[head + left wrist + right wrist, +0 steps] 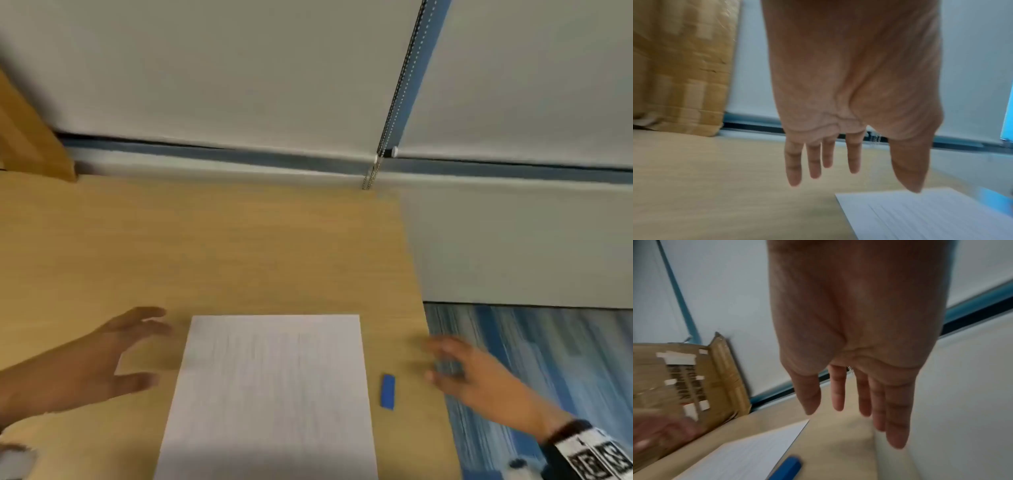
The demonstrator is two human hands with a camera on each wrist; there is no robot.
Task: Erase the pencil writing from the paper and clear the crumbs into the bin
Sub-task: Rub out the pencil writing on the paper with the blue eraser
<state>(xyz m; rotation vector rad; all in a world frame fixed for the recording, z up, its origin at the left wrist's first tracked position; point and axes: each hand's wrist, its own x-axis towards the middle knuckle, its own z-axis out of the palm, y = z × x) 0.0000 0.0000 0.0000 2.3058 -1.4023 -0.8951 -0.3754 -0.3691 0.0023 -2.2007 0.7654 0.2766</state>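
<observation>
A white lined sheet of paper [270,394] lies on the wooden desk [205,246] near its front edge; any pencil marks are blurred. A small blue eraser [388,391] lies on the desk just right of the sheet, also seen in the right wrist view as the eraser [786,469] beside the paper [744,456]. My left hand [137,346] hovers left of the sheet, fingers spread and empty; the left hand [838,162] is above the desk with the paper [931,216] to its right. My right hand [442,359] hovers over the desk's right edge, right of the eraser, fingers straight and empty.
A cardboard box [684,382] stands at the desk's back left, against the wall. The desk's right edge [421,291] drops to a blue carpet [548,359]. A white wall with a blind chain [394,113] runs behind the desk. No bin is in view.
</observation>
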